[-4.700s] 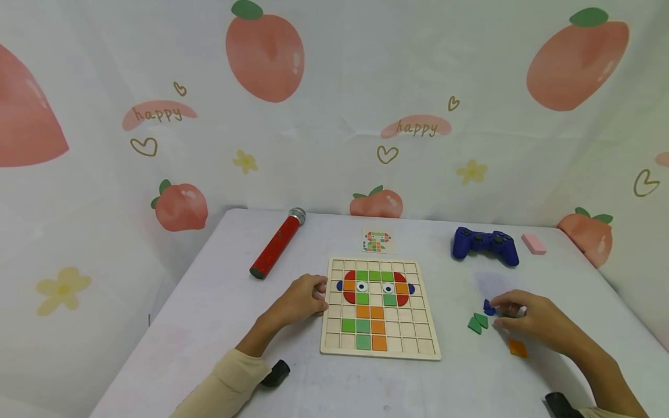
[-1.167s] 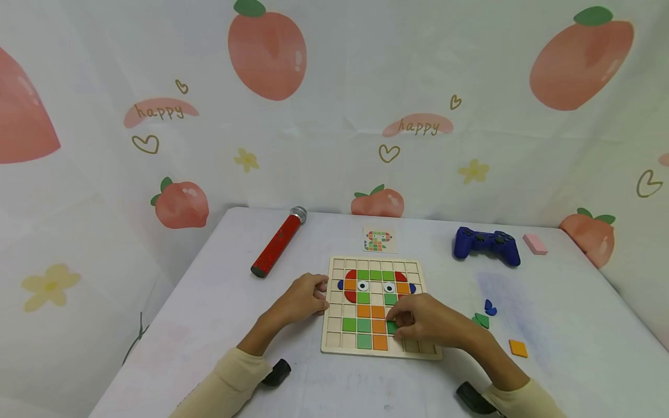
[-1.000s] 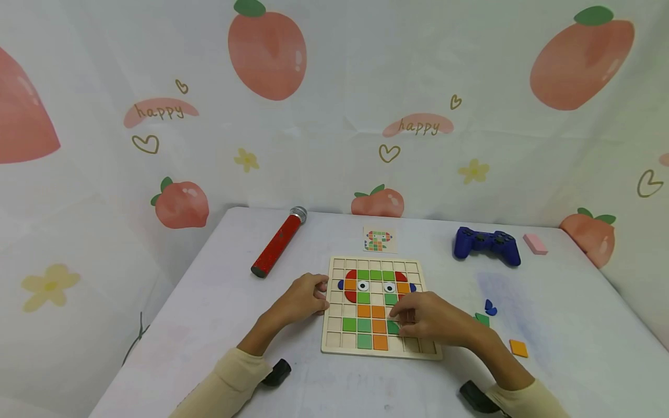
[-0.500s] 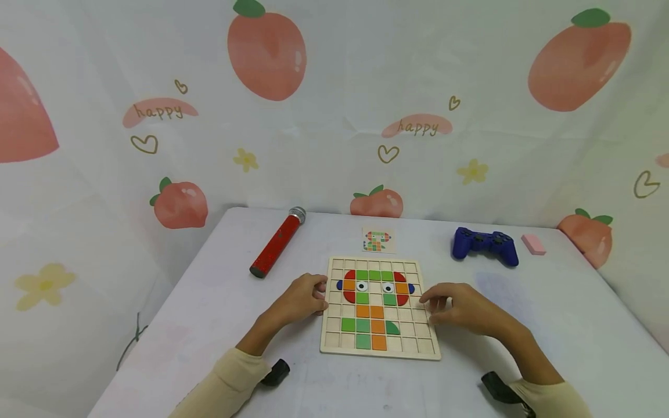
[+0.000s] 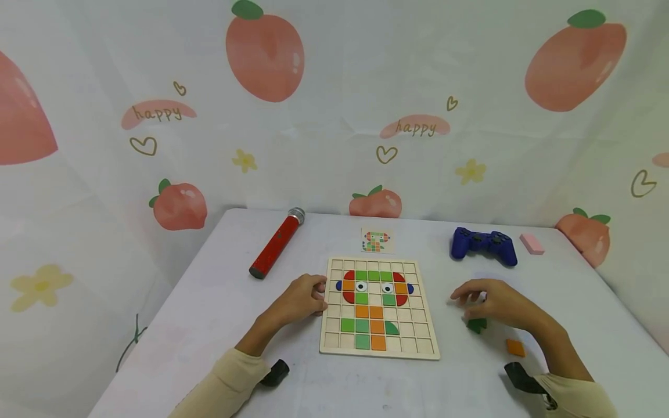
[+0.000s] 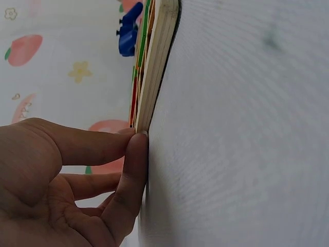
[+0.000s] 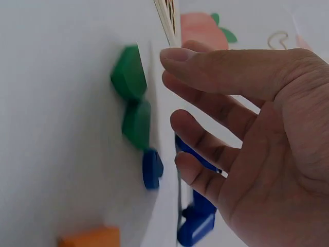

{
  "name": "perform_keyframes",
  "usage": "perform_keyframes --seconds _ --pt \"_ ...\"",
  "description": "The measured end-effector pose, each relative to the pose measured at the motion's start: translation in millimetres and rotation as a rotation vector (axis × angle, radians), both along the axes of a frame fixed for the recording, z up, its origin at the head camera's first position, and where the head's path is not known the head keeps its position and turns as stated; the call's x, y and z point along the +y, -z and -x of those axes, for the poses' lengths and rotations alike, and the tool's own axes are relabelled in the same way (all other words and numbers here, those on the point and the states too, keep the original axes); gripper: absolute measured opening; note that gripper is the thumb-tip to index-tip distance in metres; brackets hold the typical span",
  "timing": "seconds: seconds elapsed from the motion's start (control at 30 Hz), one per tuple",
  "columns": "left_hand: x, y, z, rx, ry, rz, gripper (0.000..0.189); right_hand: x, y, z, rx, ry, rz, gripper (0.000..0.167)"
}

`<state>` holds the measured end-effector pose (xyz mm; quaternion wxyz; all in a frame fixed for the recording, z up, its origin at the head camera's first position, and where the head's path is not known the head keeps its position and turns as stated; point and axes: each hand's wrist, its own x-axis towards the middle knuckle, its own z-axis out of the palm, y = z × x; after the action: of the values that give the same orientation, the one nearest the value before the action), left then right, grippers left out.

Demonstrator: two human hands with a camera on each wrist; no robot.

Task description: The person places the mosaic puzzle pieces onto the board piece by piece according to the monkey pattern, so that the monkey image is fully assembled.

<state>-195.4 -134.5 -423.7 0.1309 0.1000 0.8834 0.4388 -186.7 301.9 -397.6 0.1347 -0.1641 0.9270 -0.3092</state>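
Note:
My left hand (image 5: 299,299) holds the left edge of the wooden grid board (image 5: 413,346) between thumb and finger. In the left wrist view that thumb (image 6: 95,149) lies at the board's rim. Coloured tiles form a face pattern on the board, with a green quarter-round tile (image 5: 391,328) right of the orange column. My right hand (image 5: 496,302) hovers over the loose pieces, fingers apart, nothing between them. Under it, the right wrist view shows two green pieces (image 7: 129,73) and a small blue piece (image 7: 151,170). An orange square tile (image 5: 515,348) lies nearer the wrist.
Behind the board lies a pattern card (image 5: 377,241). A red microphone (image 5: 276,245) rests at the back left. At the back right are a blue game controller (image 5: 483,246) and a pink block (image 5: 532,244). A printed cloth hangs behind the table.
My right hand set the green quarter-round tile on the board, let go, and moved right, back over the loose pieces. My left hand stayed at the board's edge.

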Motion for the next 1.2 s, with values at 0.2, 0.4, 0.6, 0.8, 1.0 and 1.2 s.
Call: perform_keyframes --seconds 0.2,0.4,0.6,0.8,1.0,1.2 --pt "0.8 0.8 -0.1 -0.012 -0.01 0.004 0.059 17.9 -1.0 1.8 -0.045 -0.027 0.026 0.034" --pt "0.8 0.6 -0.4 -0.019 -0.014 0.005 0.059 28.4 0.1 1.5 -0.102 -0.09 0.031 0.046" --pt "0.2 -0.3 -0.3 -0.011 -0.012 0.011 0.059 32.3 3.1 1.9 -0.114 -0.104 0.026 0.048" --pt "-0.6 -0.9 -0.3 -0.009 -0.005 0.006 0.059 31.1 5.5 3.9 -0.11 -0.109 0.027 0.044" --pt "-0.3 -1.5 -0.7 -0.011 -0.001 0.005 0.059 29.0 4.1 1.9 -0.075 -0.085 -0.009 0.039" --pt "-0.4 -2.5 -1.5 -0.015 -0.005 -0.004 0.06 27.2 2.7 0.6 -0.047 -0.01 -0.057 0.03"
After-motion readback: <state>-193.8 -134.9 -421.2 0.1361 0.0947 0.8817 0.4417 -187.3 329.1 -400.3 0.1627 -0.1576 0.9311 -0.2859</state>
